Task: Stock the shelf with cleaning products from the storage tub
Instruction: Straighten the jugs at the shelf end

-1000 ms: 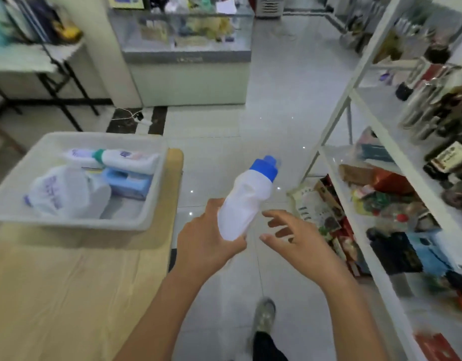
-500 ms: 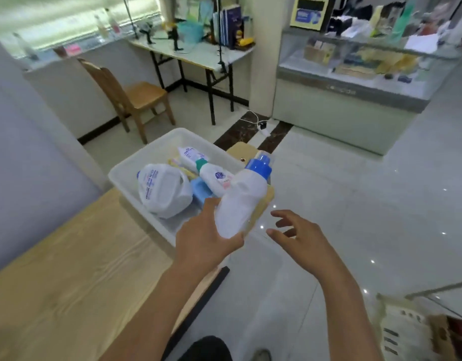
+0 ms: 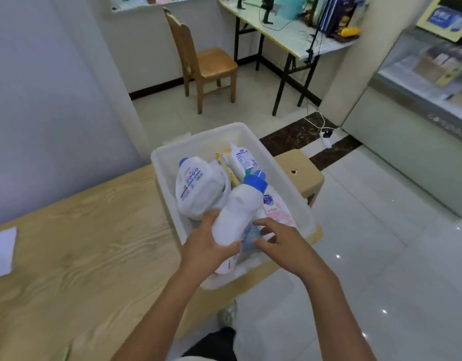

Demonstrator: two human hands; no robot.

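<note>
A white plastic storage tub [image 3: 172,152] rests on a beige stool beside a wooden table. My left hand [image 3: 206,246] grips the base of a white bottle with a blue cap [image 3: 240,207], held tilted over the tub. My right hand [image 3: 279,238] hovers open just right of the bottle, fingers spread above a blue pack [image 3: 250,234] inside the tub. Also in the tub lie a large white jug [image 3: 196,186], a white tube with a green cap [image 3: 241,160] and a pink-labelled pouch [image 3: 276,207]. The shelf is out of view.
The wooden table [image 3: 81,243] spreads to the left with a white paper [image 3: 2,252] on it. Behind stand a wooden chair [image 3: 204,63], a folding desk [image 3: 290,32] and a glass display counter [image 3: 420,82]. A cable and plug [image 3: 326,134] lie on the tiled floor.
My view has swung from the shelf on the right back to the tub. Both hands have moved over the tub, the left still holding the blue-capped bottle, the right now close beside it.
</note>
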